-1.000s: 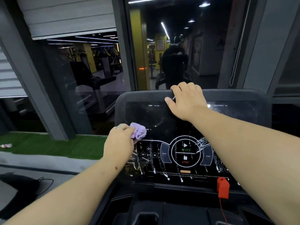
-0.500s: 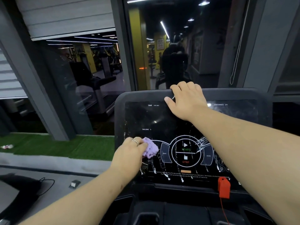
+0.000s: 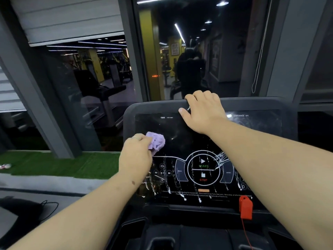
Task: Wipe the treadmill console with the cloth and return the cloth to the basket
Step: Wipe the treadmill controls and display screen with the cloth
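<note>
Two hands are at work on the treadmill console (image 3: 207, 154): our left hand (image 3: 136, 156) has its grip clenched round the bunched purple cloth (image 3: 156, 143), pressing it against the dark glass near the console's left edge, about halfway up, while our right hand (image 3: 203, 111) has its fingers hooked over the top edge, thumb lying on the screen face, bracing the panel. White drip streaks (image 3: 183, 193) run down the lower half, thickest toward the bottom edge, and smears cluster to the upper right of the START ring (image 3: 203, 166); the right side under the DISTANCE label (image 3: 238, 115) looks hazy too. We judge the wiping well short of done. To do it well we would spread the wad flatter so more cloth meets the glass, then work in overlapping passes from the left edge across and downward, chasing the drips to the bottom edge. We should press lightly over the START and STOP marks, which may respond to touch, and steer clear of the red safety clip (image 3: 246, 207) at the lower right. No basket is in view.
</note>
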`<state>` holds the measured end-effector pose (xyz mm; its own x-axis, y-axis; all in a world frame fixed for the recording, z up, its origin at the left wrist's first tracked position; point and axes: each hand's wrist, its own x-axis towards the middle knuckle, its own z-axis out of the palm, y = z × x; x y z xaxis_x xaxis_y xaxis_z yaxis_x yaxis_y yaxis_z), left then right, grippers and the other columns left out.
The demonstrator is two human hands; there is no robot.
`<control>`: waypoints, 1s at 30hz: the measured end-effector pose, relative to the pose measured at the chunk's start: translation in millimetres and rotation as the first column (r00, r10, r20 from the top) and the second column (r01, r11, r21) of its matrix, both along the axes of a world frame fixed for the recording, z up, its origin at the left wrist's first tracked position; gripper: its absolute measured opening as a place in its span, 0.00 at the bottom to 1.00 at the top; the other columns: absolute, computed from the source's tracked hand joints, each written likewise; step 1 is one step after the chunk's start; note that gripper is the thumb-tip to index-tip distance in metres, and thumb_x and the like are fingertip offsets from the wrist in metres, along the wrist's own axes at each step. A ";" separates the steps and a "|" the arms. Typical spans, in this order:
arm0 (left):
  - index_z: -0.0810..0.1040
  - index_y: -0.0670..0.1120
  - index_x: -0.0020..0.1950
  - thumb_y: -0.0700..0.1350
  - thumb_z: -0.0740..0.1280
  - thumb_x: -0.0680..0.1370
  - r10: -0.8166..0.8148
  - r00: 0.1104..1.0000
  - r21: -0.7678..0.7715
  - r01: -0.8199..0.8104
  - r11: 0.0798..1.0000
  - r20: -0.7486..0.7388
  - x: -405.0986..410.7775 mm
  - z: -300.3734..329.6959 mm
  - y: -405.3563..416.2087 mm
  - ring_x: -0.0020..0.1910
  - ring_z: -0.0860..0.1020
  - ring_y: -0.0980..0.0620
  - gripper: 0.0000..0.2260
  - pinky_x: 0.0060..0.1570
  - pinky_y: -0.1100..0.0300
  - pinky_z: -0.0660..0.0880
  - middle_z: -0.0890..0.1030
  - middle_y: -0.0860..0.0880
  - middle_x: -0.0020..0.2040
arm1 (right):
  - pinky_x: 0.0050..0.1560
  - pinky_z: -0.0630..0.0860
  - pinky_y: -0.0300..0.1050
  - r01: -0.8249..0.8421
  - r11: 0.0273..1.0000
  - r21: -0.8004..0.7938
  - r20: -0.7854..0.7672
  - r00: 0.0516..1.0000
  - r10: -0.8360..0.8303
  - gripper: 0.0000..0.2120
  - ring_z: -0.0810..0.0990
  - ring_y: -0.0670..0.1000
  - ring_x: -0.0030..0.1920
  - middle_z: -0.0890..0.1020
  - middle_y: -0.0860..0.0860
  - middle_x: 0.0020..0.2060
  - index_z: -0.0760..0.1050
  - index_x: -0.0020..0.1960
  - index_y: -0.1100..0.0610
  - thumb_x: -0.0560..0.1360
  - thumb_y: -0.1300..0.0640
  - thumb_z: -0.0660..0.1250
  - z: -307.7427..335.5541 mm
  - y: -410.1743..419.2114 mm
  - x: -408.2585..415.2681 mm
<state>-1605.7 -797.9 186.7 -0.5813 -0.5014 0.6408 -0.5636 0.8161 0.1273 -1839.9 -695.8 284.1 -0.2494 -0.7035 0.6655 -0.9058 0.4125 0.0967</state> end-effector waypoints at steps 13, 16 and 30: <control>0.82 0.46 0.46 0.37 0.75 0.69 -0.021 0.998 0.016 0.020 1.000 0.064 -13.9 -15.6 35.3 0.41 0.74 0.45 0.08 0.32 0.49 0.78 0.79 0.49 0.48 | 0.61 0.68 0.56 0.004 1.000 0.001 0.005 1.000 -0.004 0.25 0.73 0.58 0.55 0.77 0.52 0.57 0.72 0.64 0.52 0.79 0.35 0.52 -0.3 0.0 0.2; 0.83 0.49 0.46 0.38 0.78 0.66 -0.099 0.979 0.009 0.099 0.995 0.176 -10.2 -25.5 47.9 0.42 0.74 0.47 0.12 0.30 0.52 0.78 0.79 0.51 0.48 | 0.61 0.68 0.56 -0.009 1.000 0.003 0.003 1.000 0.009 0.26 0.73 0.58 0.56 0.77 0.52 0.58 0.72 0.65 0.52 0.79 0.35 0.52 -0.1 0.6 0.3; 0.84 0.45 0.44 0.36 0.73 0.67 0.071 0.995 -0.078 -0.065 0.995 0.075 12.8 25.3 -9.5 0.37 0.77 0.40 0.08 0.34 0.48 0.78 0.80 0.45 0.44 | 0.61 0.68 0.55 -0.002 1.000 0.010 0.000 1.000 0.002 0.26 0.73 0.57 0.56 0.77 0.51 0.58 0.72 0.65 0.51 0.79 0.35 0.52 1.0 1.9 0.5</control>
